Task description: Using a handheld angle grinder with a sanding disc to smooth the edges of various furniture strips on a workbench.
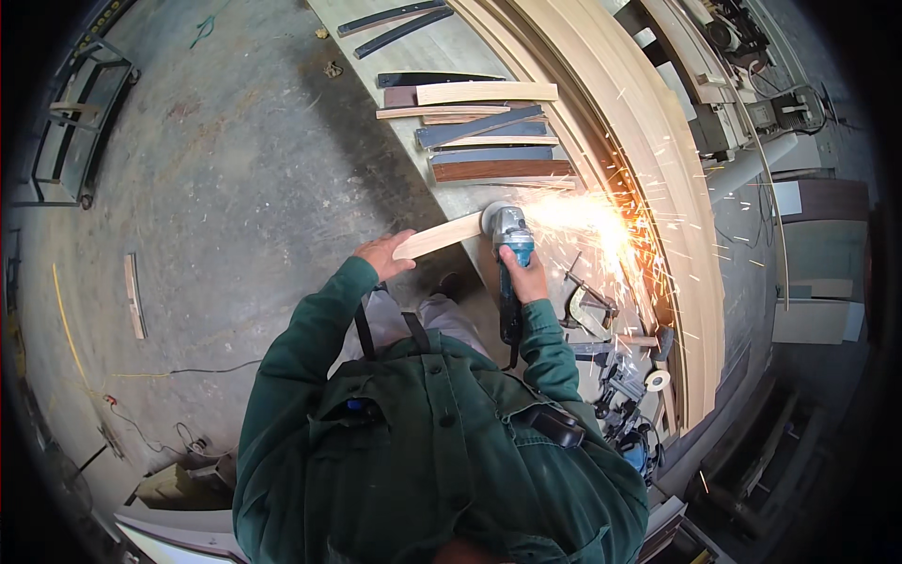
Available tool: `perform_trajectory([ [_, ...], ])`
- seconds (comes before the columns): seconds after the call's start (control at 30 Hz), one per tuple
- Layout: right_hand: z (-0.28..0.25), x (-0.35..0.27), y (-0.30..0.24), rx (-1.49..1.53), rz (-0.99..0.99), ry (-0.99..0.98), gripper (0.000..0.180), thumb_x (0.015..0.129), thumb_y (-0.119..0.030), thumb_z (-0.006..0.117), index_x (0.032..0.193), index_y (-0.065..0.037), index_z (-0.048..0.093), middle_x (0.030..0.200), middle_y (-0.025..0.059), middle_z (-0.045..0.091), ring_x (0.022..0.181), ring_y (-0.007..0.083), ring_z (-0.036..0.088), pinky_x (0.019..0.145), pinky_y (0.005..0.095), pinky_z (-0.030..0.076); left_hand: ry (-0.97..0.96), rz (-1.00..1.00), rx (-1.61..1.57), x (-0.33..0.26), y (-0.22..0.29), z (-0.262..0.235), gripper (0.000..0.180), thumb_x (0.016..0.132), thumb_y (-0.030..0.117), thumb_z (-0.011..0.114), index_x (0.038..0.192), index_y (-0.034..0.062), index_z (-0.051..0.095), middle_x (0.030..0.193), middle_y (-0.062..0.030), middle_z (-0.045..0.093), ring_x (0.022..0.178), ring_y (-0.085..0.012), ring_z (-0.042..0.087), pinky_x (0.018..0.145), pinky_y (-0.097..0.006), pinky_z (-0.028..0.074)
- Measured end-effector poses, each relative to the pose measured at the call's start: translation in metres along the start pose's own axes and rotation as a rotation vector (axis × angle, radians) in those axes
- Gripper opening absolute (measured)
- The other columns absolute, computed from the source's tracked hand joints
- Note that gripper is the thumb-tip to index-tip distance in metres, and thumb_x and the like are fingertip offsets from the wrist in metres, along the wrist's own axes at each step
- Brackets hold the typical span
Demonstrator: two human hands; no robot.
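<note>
My right hand (526, 277) grips the body of a blue and grey angle grinder (509, 235) held over the near edge of a long workbench (442, 47). My left hand (383, 256) holds one end of a pale wooden strip (440, 235), whose other end meets the grinder's disc. A bright fan of orange sparks (601, 226) sprays to the right across the bench and the curved boards. Both arms wear green sleeves.
Several dark and light wood strips (489, 132) lie on the bench. Long curved pale boards (658, 169) run along its right side. Clamps and hand tools (601, 329) sit near my right elbow. A loose wood piece (134, 296) and cables lie on the concrete floor.
</note>
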State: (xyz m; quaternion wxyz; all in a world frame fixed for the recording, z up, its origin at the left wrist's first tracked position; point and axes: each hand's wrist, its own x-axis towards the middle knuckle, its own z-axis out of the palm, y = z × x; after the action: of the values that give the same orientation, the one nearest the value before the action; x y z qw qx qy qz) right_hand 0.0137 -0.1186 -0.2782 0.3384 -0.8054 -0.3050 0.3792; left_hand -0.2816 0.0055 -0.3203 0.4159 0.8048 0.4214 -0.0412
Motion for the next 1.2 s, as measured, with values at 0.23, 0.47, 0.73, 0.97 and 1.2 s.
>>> perform_trajectory([
  [0.23, 0.002, -0.002, -0.011, -0.116, 0.018, 0.004, 0.077, 0.074, -0.059, 0.071, 0.114, 0.005, 0.058, 0.102, 0.0218, 0.066, 0.097, 0.0276, 0.065, 0.085, 0.0375, 0.048, -0.013, -0.023, 0.022, -0.001, 0.005, -0.003, 0.067, 0.082, 0.045, 0.063, 0.141, 0.0248, 0.038, 0.123, -0.0155, 0.058, 0.115, -0.0335, 0.054, 0.097, -0.041, 0.042],
  [0.47, -0.014, 0.010, 0.012, 0.052, 0.071, 0.130, 0.072, 0.075, -0.059, 0.070, 0.108, 0.004, 0.062, 0.096, 0.0146, 0.067, 0.088, 0.0209, 0.063, 0.080, 0.0338, 0.049, 0.022, 0.003, 0.028, 0.000, -0.002, 0.003, 0.069, 0.081, 0.046, 0.063, 0.141, 0.0235, 0.038, 0.127, -0.0155, 0.056, 0.118, -0.0328, 0.052, 0.099, -0.040, 0.041],
  [0.73, -0.011, -0.003, 0.012, 0.090, 0.058, 0.077, 0.067, 0.076, -0.055, 0.072, 0.105, 0.004, 0.063, 0.093, 0.0133, 0.067, 0.085, 0.0188, 0.062, 0.077, 0.0330, 0.049, -0.033, -0.011, -0.020, 0.001, -0.002, -0.001, 0.069, 0.081, 0.045, 0.064, 0.141, 0.0228, 0.038, 0.125, -0.0175, 0.056, 0.117, -0.0338, 0.052, 0.100, -0.041, 0.041],
  [0.97, -0.002, -0.011, 0.005, 0.109, 0.012, 0.095, 0.063, 0.076, -0.050, 0.074, 0.107, 0.003, 0.062, 0.094, 0.0124, 0.067, 0.085, 0.0187, 0.062, 0.077, 0.0318, 0.049, -0.070, -0.046, 0.007, -0.002, 0.005, -0.004, 0.072, 0.081, 0.050, 0.063, 0.143, 0.0276, 0.035, 0.125, -0.0168, 0.056, 0.116, -0.0339, 0.053, 0.100, -0.042, 0.040],
  [1.2, -0.041, -0.036, 0.019, 0.239, 0.103, 0.348, 0.061, 0.081, -0.049, 0.071, 0.109, 0.004, 0.061, 0.096, 0.0100, 0.065, 0.084, 0.0164, 0.059, 0.076, 0.0298, 0.048, 0.042, -0.114, -0.259, -0.029, 0.008, 0.013, 0.063, 0.090, 0.041, 0.058, 0.140, 0.0079, 0.039, 0.126, -0.0146, 0.056, 0.118, -0.0275, 0.053, 0.101, -0.035, 0.039],
])
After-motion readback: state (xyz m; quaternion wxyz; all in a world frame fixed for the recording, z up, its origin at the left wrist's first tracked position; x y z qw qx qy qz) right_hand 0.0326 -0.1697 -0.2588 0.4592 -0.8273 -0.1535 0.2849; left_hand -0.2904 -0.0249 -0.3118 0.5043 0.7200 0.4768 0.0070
